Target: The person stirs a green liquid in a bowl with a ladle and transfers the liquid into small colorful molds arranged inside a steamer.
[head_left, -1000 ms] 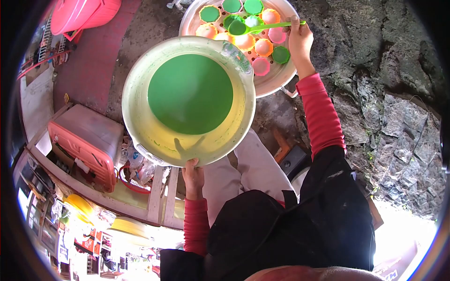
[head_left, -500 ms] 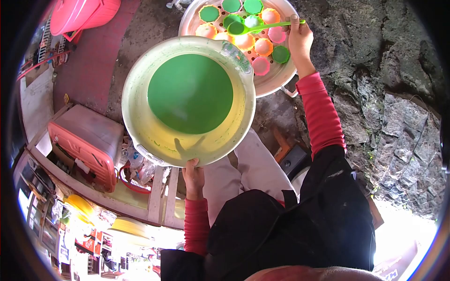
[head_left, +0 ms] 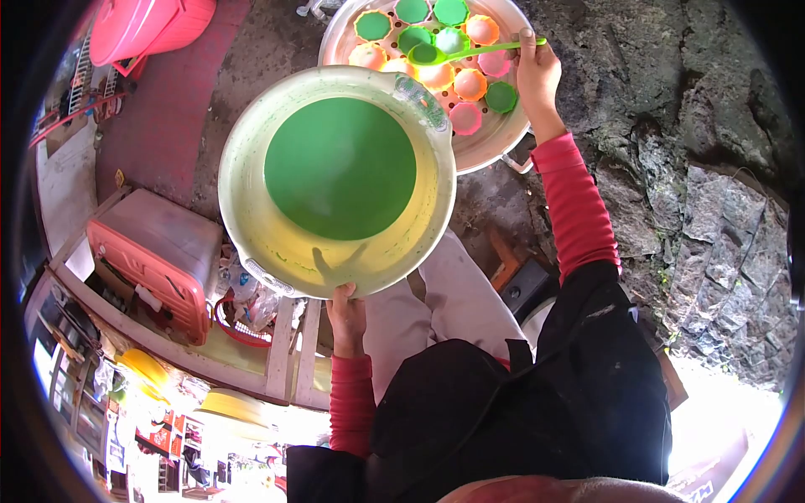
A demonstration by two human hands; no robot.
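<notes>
My left hand [head_left: 345, 317] grips the near rim of a large pale basin [head_left: 335, 264], thumb over the edge. Green batter [head_left: 340, 168] lies in the tilted basin. Farther off, my right hand [head_left: 538, 74] is closed on the handle end of a green ladle [head_left: 482, 49]. Its bowl, with green in it, hangs above the small cups on a round, holed steamer tray [head_left: 510, 138]. Several cups there hold green, such as the green-filled cup [head_left: 501, 97]; others, like the orange cup [head_left: 470, 85] and the pink cup [head_left: 465, 118], show no green. The basin hides the tray's near left part.
A rough stone wall [head_left: 696, 168] runs along the right. On the left are a pink crate [head_left: 151, 260], a pink bucket [head_left: 155, 29] and a wooden frame [head_left: 159, 348]. A red basket [head_left: 243, 323] with plastic bags stands beside the crate.
Hardly anything differs. The ladle's bowl has shifted very slightly down and to the right over the cups. My left hand and the basin stay in place.
</notes>
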